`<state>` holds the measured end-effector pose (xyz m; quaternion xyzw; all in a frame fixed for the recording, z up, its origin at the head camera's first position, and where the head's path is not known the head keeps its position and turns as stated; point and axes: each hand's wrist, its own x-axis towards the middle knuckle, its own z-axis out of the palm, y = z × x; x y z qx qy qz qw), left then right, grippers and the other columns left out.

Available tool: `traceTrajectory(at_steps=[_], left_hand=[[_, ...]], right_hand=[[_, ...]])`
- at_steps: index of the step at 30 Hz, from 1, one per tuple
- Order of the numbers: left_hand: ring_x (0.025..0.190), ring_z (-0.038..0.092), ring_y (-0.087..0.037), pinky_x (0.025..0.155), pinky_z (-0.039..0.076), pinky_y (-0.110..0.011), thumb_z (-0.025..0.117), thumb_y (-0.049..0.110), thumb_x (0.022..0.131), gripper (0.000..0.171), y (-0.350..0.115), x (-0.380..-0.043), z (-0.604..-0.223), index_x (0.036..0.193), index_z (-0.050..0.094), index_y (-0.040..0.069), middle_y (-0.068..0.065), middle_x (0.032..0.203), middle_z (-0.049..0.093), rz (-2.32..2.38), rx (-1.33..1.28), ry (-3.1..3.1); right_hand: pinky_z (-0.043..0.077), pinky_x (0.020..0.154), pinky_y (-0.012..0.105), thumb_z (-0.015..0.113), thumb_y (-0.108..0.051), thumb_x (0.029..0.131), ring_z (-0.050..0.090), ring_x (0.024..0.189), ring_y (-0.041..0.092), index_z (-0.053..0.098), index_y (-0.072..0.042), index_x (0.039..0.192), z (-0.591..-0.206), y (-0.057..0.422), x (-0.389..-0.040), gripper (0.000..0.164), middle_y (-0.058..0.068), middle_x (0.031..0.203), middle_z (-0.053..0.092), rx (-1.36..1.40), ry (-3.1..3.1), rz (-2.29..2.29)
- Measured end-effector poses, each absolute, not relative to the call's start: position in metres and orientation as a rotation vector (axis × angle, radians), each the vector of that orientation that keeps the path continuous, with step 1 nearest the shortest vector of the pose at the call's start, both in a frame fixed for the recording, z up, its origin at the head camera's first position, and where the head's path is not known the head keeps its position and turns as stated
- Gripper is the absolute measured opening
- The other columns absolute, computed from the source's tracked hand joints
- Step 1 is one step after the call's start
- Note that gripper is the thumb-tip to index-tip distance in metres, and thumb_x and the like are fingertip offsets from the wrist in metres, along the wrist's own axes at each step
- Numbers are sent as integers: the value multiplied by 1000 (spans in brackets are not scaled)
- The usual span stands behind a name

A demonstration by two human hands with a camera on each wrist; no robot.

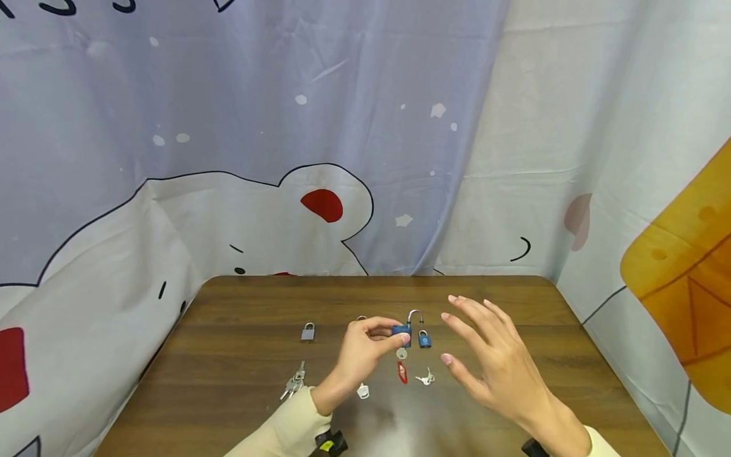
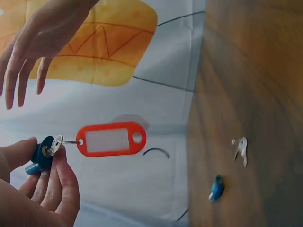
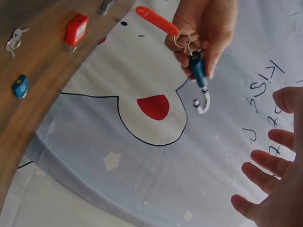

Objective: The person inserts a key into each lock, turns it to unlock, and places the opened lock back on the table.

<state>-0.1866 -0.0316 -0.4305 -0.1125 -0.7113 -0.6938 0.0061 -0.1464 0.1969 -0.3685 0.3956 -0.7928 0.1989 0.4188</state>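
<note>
My left hand (image 1: 365,346) grips a blue padlock (image 1: 402,330) between thumb and fingers. The padlock's shackle (image 3: 206,101) is swung out, one end free of the body. A key (image 2: 56,144) sits in its keyhole, and from the key's ring hangs a red key tag (image 2: 111,139) with a white label. To the right, my right hand (image 1: 492,358) hovers apart from the lock, fingers spread and holding nothing.
On the wooden table (image 1: 240,355) lie a smaller blue padlock (image 1: 424,339), small keys (image 1: 426,377), a grey padlock (image 1: 308,331), a key bunch (image 1: 294,381) and a white tag-like piece (image 1: 362,391). A red padlock (image 3: 76,29) stands there too. Printed curtains (image 1: 257,95) hang behind.
</note>
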Motion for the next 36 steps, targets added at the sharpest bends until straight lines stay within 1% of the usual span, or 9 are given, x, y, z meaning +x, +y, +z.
traceTrajectory(at_steps=[5, 11, 13, 17, 20, 25, 29, 32, 36], left_hand=[[70, 69, -8, 74, 60, -30, 78, 12, 82, 34, -18, -198, -440, 109, 70, -6, -10, 87, 75, -2468, -295, -2161], [76, 71, -13, 75, 60, -31, 75, 13, 85, 34, 3, -206, -450, 114, 68, -5, -21, 100, 74, -2653, -231, -2114], [77, 71, -13, 76, 60, -32, 75, 12, 86, 34, 10, -208, -453, 114, 68, -6, -19, 98, 75, -2695, -220, -2092], [75, 72, -13, 74, 60, -31, 74, 12, 86, 31, 26, -214, -459, 111, 69, -5, -13, 92, 76, -2731, -209, -2089], [75, 73, -14, 71, 59, -29, 74, 11, 86, 28, 37, -217, -465, 109, 70, -4, -13, 90, 76, -2750, -200, -2108], [76, 72, -14, 74, 60, -30, 72, 6, 84, 27, 53, -220, -473, 109, 69, -4, -14, 93, 76, -2745, -165, -2159], [82, 71, -16, 79, 60, -32, 72, 2, 84, 32, 64, -223, -480, 114, 67, -7, -16, 100, 74, -2729, -160, -2169], [86, 72, -18, 80, 60, -32, 72, 3, 85, 34, 71, -227, -486, 116, 65, -9, -18, 102, 74, -2736, -144, -2159], [86, 73, -18, 79, 60, -31, 74, 4, 84, 30, 80, -235, -494, 111, 68, -7, -15, 99, 74, -2724, -89, -2140]], right_hand=[[20, 123, 36, 49, -43, 100, 52, 127, 31, 64, -6, 125, -372, 202, -144, 47, 17, 136, 58, 989, -2014, 492], [19, 123, 36, 48, -42, 101, 51, 128, 31, 64, -6, 125, -374, 208, -142, 47, 15, 138, 57, 979, -2035, 493], [19, 123, 36, 48, -43, 101, 51, 129, 30, 64, -5, 125, -375, 210, -142, 47, 15, 139, 56, 980, -2042, 492], [19, 123, 36, 48, -42, 101, 50, 131, 29, 64, -5, 124, -376, 213, -141, 47, 16, 138, 56, 978, -2053, 488], [19, 124, 36, 48, -43, 101, 49, 131, 29, 64, -5, 124, -377, 215, -139, 47, 17, 138, 56, 972, -2065, 487], [18, 124, 35, 48, -43, 101, 50, 130, 30, 64, -5, 123, -380, 218, -138, 47, 16, 138, 56, 961, -2079, 482], [18, 124, 35, 48, -42, 101, 51, 128, 31, 64, -5, 123, -381, 220, -138, 46, 16, 138, 56, 963, -2083, 477], [18, 124, 35, 48, -42, 101, 50, 128, 32, 63, -6, 125, -382, 222, -137, 46, 16, 139, 55, 962, -2099, 470], [18, 124, 34, 48, -42, 101, 50, 129, 32, 63, -6, 127, -383, 224, -137, 47, 15, 140, 55, 952, -2119, 468]])
